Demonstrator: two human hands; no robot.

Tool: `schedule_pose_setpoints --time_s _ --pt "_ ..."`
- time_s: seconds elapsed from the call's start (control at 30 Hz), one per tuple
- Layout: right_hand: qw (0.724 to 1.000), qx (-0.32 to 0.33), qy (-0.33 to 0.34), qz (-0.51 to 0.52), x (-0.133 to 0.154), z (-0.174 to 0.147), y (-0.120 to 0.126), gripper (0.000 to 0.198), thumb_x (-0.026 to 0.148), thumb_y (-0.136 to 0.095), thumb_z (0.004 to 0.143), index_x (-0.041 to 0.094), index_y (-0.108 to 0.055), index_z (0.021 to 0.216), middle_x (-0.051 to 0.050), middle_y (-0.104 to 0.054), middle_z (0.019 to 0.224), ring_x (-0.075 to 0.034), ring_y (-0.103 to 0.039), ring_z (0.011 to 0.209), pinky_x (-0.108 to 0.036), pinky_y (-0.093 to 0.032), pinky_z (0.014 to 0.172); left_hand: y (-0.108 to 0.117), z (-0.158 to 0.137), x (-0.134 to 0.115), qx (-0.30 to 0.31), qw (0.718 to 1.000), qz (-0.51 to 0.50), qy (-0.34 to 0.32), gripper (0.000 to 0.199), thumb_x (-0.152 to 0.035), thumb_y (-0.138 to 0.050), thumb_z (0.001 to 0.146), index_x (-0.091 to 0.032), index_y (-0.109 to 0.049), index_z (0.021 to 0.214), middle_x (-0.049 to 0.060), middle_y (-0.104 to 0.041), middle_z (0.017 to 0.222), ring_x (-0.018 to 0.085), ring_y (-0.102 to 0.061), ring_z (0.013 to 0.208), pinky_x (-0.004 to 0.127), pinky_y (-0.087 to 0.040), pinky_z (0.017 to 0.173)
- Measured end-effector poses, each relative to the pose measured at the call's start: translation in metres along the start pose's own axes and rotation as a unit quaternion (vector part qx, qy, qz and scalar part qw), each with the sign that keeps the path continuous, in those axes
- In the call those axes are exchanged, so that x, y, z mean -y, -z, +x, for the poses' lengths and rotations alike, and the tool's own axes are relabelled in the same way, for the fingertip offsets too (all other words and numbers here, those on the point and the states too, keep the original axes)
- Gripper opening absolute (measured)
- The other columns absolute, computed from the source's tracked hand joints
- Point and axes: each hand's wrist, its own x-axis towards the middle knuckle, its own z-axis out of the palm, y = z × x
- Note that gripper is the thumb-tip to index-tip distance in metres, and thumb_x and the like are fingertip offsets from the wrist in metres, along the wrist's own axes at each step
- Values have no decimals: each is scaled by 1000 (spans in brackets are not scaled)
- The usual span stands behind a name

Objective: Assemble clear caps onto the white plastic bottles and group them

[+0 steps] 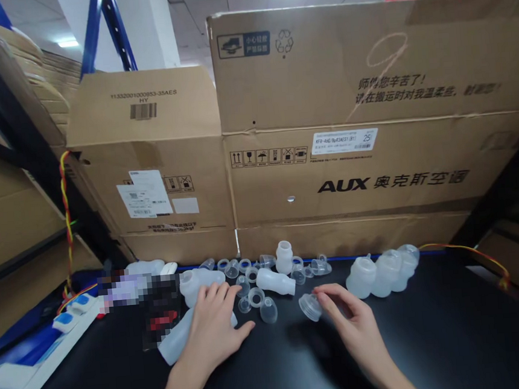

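My right hand pinches a clear, ridged round plastic cap between thumb and fingertips, above the black tabletop. My left hand reaches over the pile, its fingers stretched out and thumb apart. Under and beside it lie frosted plastic bottles, one a long bottle partly hidden by the hand. By its fingertips are clear domes and rings, among them a ring and a clear dome cap. Between my hands a frosted bottle lies on its side, and another small bottle stands upright behind it.
Several round-bodied frosted bottles are grouped at the right. Cardboard boxes wall off the back. At the left are a white power strip, a blurred patch and a twisted red-yellow wire. Dark metal shelf posts flank both sides.
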Motion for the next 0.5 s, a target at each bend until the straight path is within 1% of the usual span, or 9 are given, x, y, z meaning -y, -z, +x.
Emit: schedule_pose_setpoints --time_s 0.07,0.1,0.17,0.23,0.3,0.33,0.43,0.5 --pt "1000 -5 -23 19 -2 1 0 38 60 -73 92 23 -77 101 -7 -77 104 -24 -69 98 -29 -55 87 9 -2 0 20 999 32 14 66 -42 -83 76 -15 -67 134 16 -73 126 40 -63 116 58 -44 103" --pt "999 -6 -30 29 -1 1 0 39 61 -74 92 23 -77 102 -7 -77 106 -25 -70 99 -30 -55 89 12 -3 1 32 998 43 20 66 -38 -82 75 -14 -66 135 17 -73 126 41 -64 116 58 -44 102" --pt "998 -8 -38 47 0 2 -1 41 61 -74 91 23 -77 103 -8 -77 108 -26 -70 101 -31 -55 90 18 -5 1 56 997 41 30 59 -27 -80 75 -15 -69 131 16 -76 120 40 -67 111 58 -44 102" --pt "997 -12 -42 60 3 3 -2 42 62 -75 90 22 -77 103 -10 -78 110 -26 -71 102 -32 -56 90 19 -7 1 58 998 -9 27 48 -22 -77 76 -20 -71 124 10 -78 109 35 -70 104 54 -46 100" --pt "996 -19 -46 74 6 4 -4 43 63 -75 90 22 -77 104 -11 -78 111 -27 -71 103 -32 -57 90 16 -8 -4 23 994 -106 6 43 -24 -76 80 -27 -69 123 4 -77 104 29 -71 99 48 -51 96" --pt "995 -24 -48 83 8 3 -6 43 63 -76 90 22 -77 104 -11 -78 110 -27 -72 103 -32 -57 89 12 -10 -8 -8 986 -166 -10 45 -28 -77 82 -29 -65 126 2 -76 104 27 -71 98 45 -53 95" --pt "992 -46 -42 111 14 -2 -11 40 60 -75 91 23 -77 107 -10 -79 107 -26 -73 103 -30 -59 89 -10 -16 -29 -103 940 -319 -59 62 -29 -79 83 -35 -52 139 -3 -77 106 20 -74 98 38 -56 98" --pt "993 -43 -17 110 19 -8 -16 33 55 -73 95 24 -76 107 -8 -78 106 -23 -73 100 -27 -58 87 -28 -22 -45 -129 919 -365 -81 68 -26 -82 79 -36 -51 138 -6 -78 104 18 -76 96 35 -58 98"
